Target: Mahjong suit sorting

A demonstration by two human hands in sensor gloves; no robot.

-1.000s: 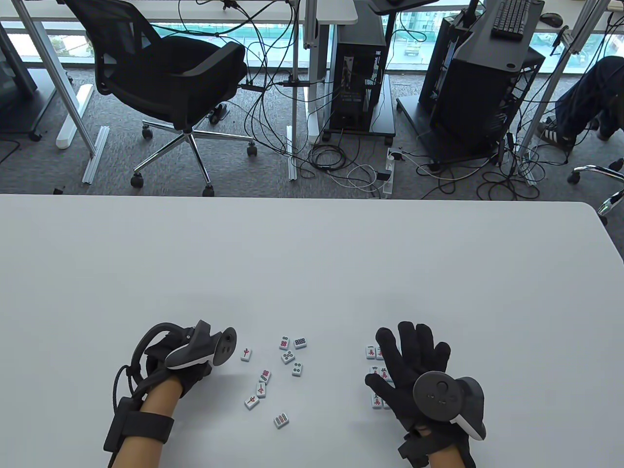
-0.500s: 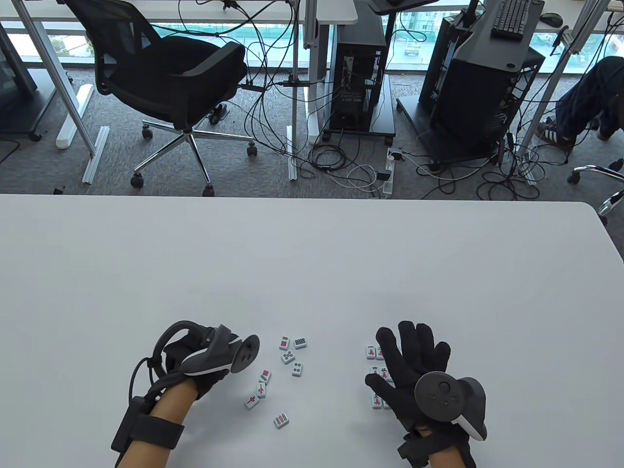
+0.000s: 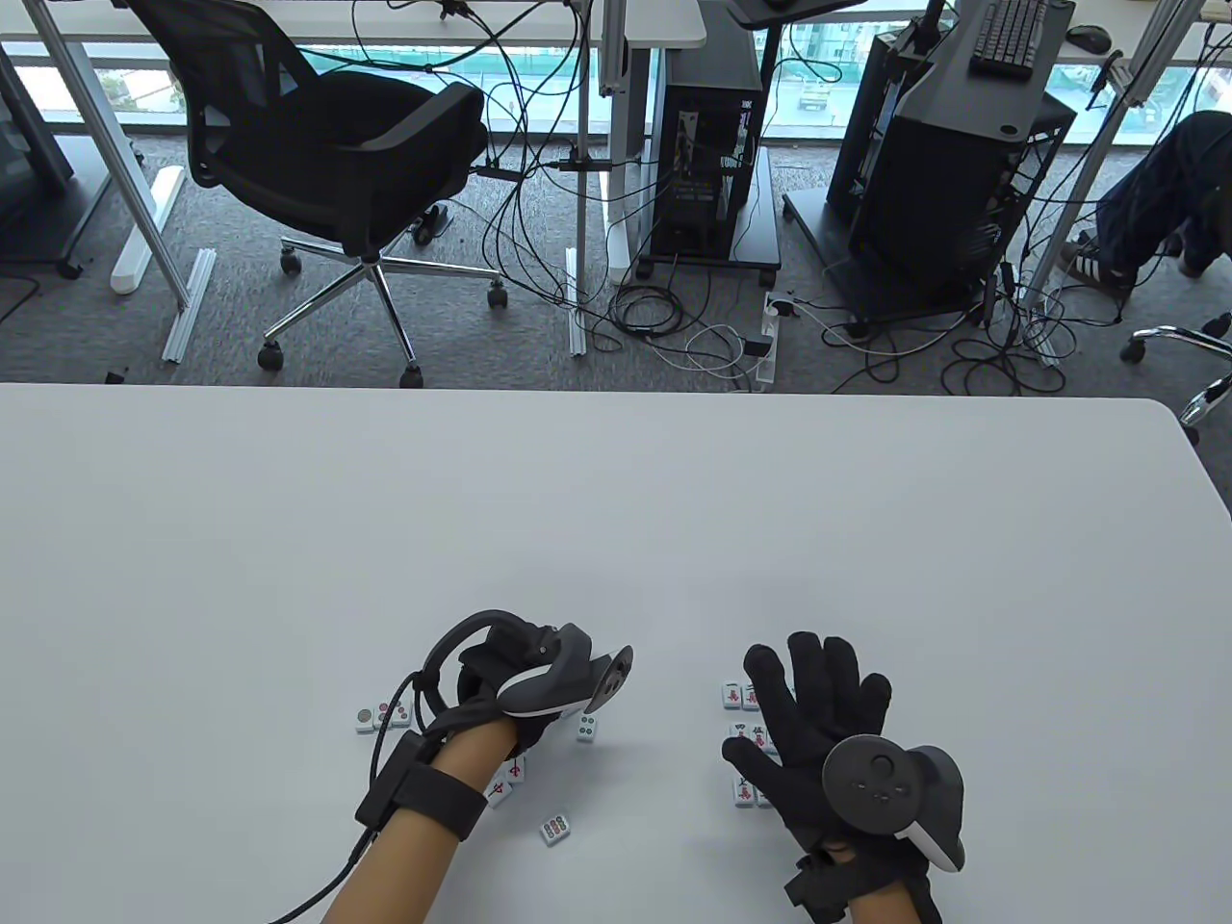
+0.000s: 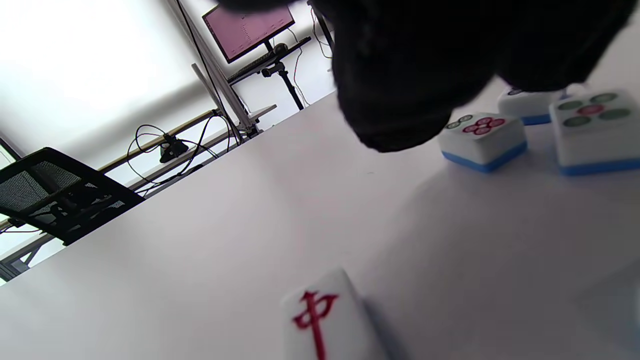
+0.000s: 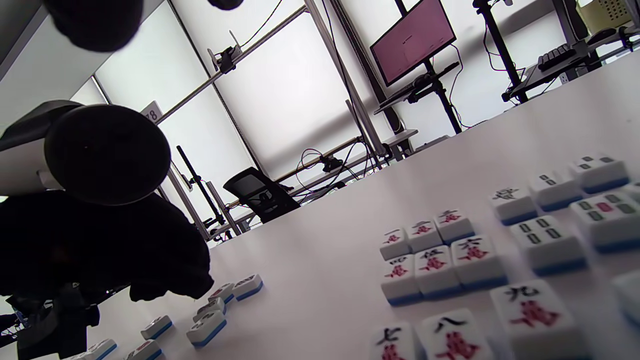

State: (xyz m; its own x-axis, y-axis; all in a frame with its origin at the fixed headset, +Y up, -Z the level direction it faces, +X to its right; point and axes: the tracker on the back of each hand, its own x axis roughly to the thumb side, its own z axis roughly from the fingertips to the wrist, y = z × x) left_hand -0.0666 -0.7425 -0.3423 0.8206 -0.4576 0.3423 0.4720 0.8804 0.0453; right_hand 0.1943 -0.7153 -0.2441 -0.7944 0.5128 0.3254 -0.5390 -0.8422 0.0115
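Left hand: your left hand [image 3: 525,707] hangs over the loose tiles in the middle of the counter [image 3: 616,520], tracker up; the fingers point down over the dot tiles [image 4: 482,137], but whether they pinch one you cannot tell from here.
Right hand: your right hand [image 3: 818,731] lies flat with fingers spread wide, resting over the sorted tiles [image 5: 435,267] and gripping nothing.
Sorted tiles: neat rows of character tiles under and just left of your right palm, bamboo tiles [image 5: 550,245] beside them in the right wrist view.
Loose tiles: a red-centre tile [image 4: 320,320] sits close under your left wrist; two tiles [image 3: 382,715] lie just left of that hand.
Stray tile: one dot tile [image 3: 555,828] sits alone, nearer you, between both hands.
Beyond the counter: an office chair [image 3: 327,154] and computer towers [image 3: 707,135] on the floor.
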